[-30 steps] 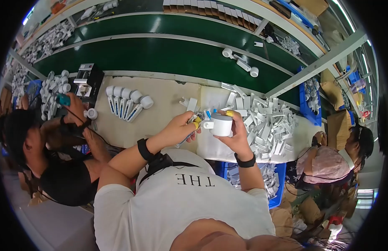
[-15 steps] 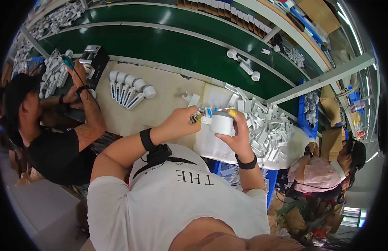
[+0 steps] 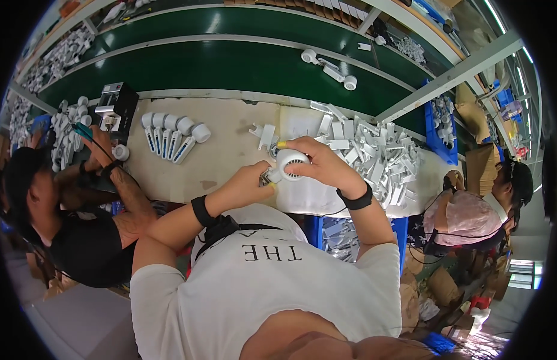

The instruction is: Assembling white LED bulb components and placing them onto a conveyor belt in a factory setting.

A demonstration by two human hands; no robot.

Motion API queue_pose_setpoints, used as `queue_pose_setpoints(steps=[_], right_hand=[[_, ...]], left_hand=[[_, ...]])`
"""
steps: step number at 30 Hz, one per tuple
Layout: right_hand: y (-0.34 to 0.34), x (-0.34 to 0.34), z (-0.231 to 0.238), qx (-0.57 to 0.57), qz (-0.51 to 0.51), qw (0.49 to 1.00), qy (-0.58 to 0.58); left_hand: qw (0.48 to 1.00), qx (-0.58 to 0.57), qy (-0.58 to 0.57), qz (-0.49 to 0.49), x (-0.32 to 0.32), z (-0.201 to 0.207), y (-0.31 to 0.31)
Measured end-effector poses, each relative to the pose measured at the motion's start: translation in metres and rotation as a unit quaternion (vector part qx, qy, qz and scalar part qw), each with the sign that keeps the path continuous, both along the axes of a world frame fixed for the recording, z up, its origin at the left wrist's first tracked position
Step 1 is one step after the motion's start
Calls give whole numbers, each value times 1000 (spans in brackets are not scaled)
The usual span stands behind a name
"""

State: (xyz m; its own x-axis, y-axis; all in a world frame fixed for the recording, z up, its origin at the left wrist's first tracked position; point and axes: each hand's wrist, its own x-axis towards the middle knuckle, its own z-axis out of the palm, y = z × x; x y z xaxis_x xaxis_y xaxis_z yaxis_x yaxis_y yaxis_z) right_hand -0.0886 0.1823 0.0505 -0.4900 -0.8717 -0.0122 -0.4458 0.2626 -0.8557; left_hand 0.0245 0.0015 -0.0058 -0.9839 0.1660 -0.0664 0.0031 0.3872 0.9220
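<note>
Hands both occupied: right hand [image 3: 326,165] wraps the round end of a white device [image 3: 287,159], thumb over its slotted face; left hand [image 3: 245,185] pinches the narrow end, fingertip contact partly hidden. Device is held up over the near part of the table [image 3: 227,147], left of the white parts pile [image 3: 383,162]. Likely light, stiff plastic; smooth shell could slip. Slots probably fragile; best grip: round sides, narrow end supported.

Brightly lit, tube lights [image 3: 498,21] upper right, glare on green surface [image 3: 230,24], fisheye-bent edges
</note>
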Motion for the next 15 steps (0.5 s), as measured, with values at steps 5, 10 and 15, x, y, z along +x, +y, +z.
queue_pose_setpoints(steps=[5,10,15], right_hand=[[-5,2,-53,-40,5,999,-6],[-16,-27,-121,-98,-125,925,-345],[-47,-66,-200,13,-235,965,116]], left_hand=[[969,161,-187,17,13,-6,-8],[916,337,-209,59,25,-23,-22],[836,514,-55,184,26,-18,-52]])
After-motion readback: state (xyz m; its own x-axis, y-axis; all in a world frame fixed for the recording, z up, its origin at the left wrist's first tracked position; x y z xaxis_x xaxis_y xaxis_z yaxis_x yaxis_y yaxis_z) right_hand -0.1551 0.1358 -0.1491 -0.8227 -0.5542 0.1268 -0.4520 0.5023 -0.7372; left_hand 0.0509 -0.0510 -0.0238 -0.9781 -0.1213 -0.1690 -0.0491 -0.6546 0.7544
